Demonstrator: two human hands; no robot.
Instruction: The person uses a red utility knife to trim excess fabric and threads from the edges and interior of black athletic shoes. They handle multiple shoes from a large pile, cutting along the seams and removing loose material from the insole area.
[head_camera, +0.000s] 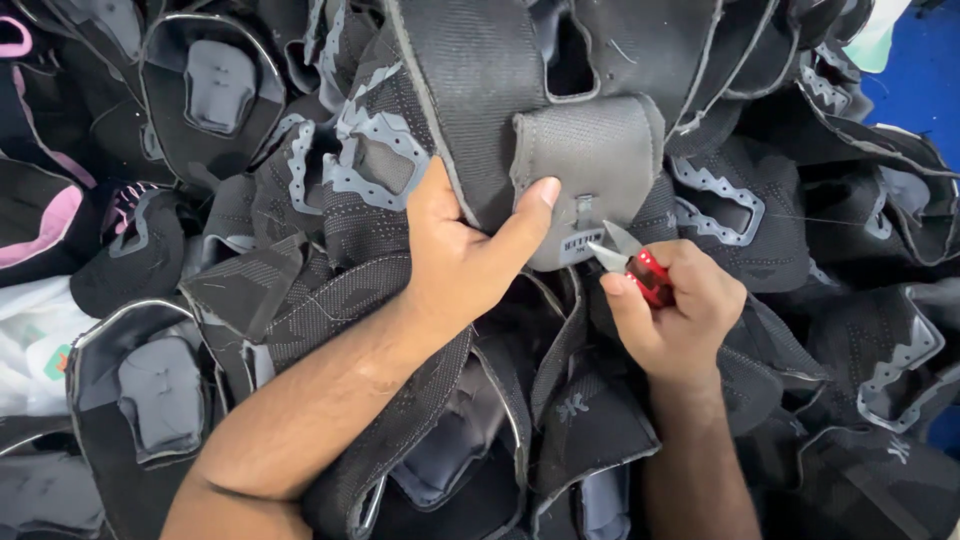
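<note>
- Far left of the frame: a heap of black shoe uppers (170, 90) fills the view, a few with pink trim (50, 225) at the left edge, and one with grey padding at lower left (160, 395)
- Left of centre: the left hand (460, 255) comes up from the bottom, fingers clasped on the upper being worked (480, 90), thumb pressed flat on its grey tongue (590, 160) to hold it taut
- Centre: that tongue lies folded outward in the upper middle of the frame, a small label at its lower edge, resting on top of the pile
- Right of centre: the right hand (675, 310) is clenched round red-handled thread snips (630, 260), blades parted, tips just beside the tongue's lower edge
- Step in hand, as I judge it: trimming loose thread near the label
- The next move seems to call for steady blade tips, nipping only thread while the thumb keeps the cloth flat
- Upper right corner: a patch of blue surface (925, 80)
</note>
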